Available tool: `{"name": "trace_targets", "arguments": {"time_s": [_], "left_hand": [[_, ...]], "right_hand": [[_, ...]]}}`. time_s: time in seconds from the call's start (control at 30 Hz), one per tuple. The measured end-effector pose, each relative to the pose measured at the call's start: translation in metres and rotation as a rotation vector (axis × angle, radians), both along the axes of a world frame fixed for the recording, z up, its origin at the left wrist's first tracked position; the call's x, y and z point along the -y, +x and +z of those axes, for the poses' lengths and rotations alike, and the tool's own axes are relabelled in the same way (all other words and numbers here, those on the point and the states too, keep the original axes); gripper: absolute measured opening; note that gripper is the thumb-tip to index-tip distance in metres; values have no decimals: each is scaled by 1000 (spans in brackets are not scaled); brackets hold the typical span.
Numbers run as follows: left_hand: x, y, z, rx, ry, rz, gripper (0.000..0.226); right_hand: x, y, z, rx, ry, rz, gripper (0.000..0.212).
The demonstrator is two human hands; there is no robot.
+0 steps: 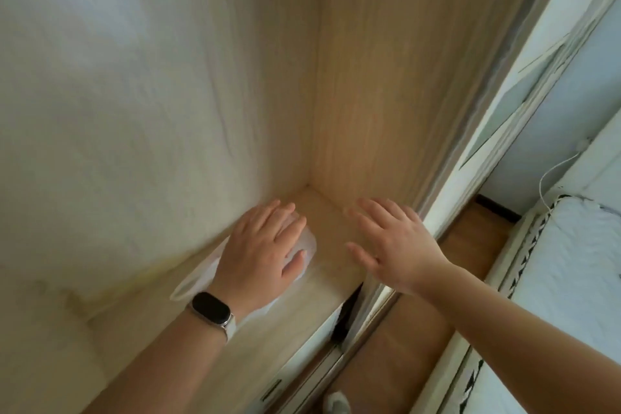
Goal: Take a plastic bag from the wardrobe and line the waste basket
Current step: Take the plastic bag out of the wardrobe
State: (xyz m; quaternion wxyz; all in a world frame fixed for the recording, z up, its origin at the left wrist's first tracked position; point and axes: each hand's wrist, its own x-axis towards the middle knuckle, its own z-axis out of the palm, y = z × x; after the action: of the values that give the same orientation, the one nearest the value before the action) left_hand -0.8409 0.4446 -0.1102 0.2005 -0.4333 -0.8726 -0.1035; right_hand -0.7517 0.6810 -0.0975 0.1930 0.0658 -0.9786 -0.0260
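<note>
A roll of thin white plastic bags [311,247] lies on the light wooden shelf [302,299] inside the open wardrobe. My left hand [265,254], with a black band on its wrist, rests flat on top of the roll with straight fingers. My right hand [393,242] hovers open just to the right of the roll, fingers spread, above the shelf and touching nothing. The waste basket is not in view.
Pale hanging fabric [117,111] fills the wardrobe's left side. The wardrobe's wooden side wall [386,77] and sliding door frame [447,198] stand to the right. Beyond are a wooden floor [477,239] and a white mattress [571,252] with a white cable.
</note>
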Motion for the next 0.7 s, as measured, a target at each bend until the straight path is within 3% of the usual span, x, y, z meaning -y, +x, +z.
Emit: {"name": "trace_targets", "arguments": {"time_s": [0.27, 0.43, 0.7], "left_hand": [[56, -19, -86, 277, -59, 247, 45], [71, -43, -161, 456, -72, 412, 46], [73, -80, -306, 721, -82, 577, 52]], "right_hand": [[36, -69, -78, 234, -52, 110, 54], [46, -121, -162, 449, -87, 167, 60], [50, -175, -304, 609, -85, 231, 62]]}}
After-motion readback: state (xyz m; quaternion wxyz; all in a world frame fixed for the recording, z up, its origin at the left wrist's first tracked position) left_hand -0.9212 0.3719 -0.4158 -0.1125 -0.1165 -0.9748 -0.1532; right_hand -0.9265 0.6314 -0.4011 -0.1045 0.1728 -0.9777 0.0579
